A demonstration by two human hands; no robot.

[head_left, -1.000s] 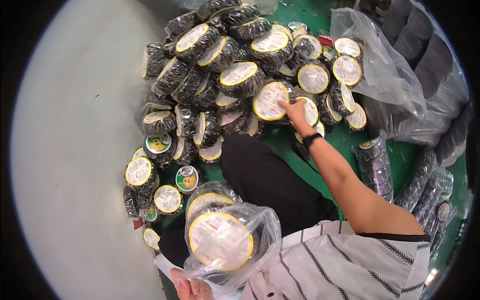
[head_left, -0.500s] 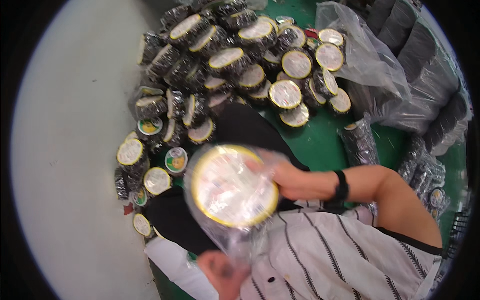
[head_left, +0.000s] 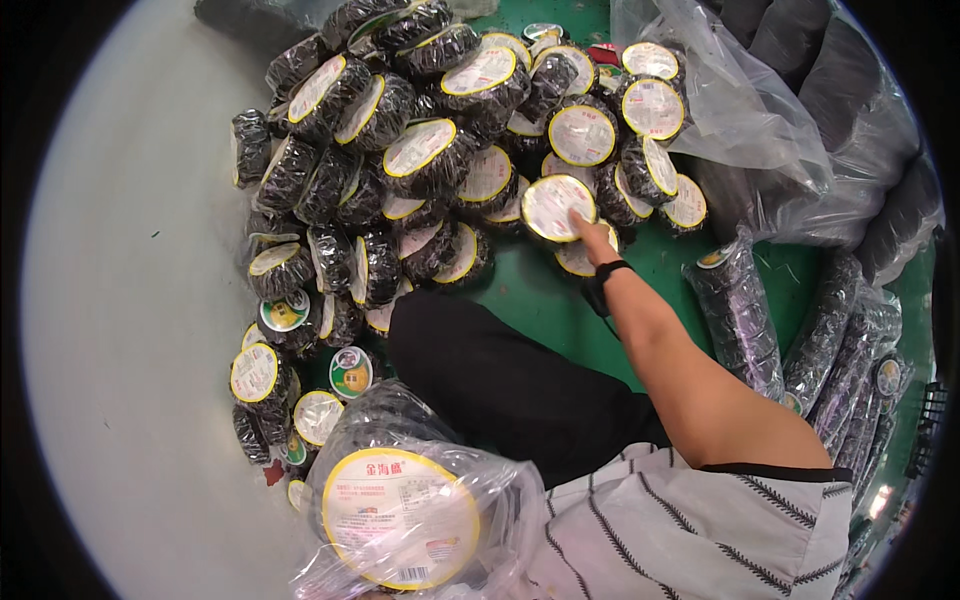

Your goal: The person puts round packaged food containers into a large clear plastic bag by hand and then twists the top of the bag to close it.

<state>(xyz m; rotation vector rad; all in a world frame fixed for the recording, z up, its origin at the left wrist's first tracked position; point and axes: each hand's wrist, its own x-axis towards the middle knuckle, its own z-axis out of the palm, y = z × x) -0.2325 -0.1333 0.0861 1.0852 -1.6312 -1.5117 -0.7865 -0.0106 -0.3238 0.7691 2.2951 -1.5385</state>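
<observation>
My right hand [head_left: 594,240] is stretched out to the heap and grips the near edge of a round dark pack [head_left: 556,206] with a white, yellow-rimmed label. Its thumb lies on the label, and the other fingers are hidden beneath. Close to my body is a clear plastic bag [head_left: 500,500] holding a stack of similar packs, the large label of the end pack [head_left: 400,525] facing up. My left hand cannot be seen; the bag and the lower edge of the picture may cover it.
Many film-wrapped round packs [head_left: 425,150] lie heaped ahead and to the left, beside a pale wall [head_left: 150,300]. Long filled bags [head_left: 735,320] lie on the green floor [head_left: 540,300] at the right. Behind them stands large clear plastic sheeting [head_left: 740,130] around dark rolls.
My right hand has left the bagged stack and reached forward to a pack in the heap. The bagged stack has come down nearer my body, and my left hand has gone out of sight.
</observation>
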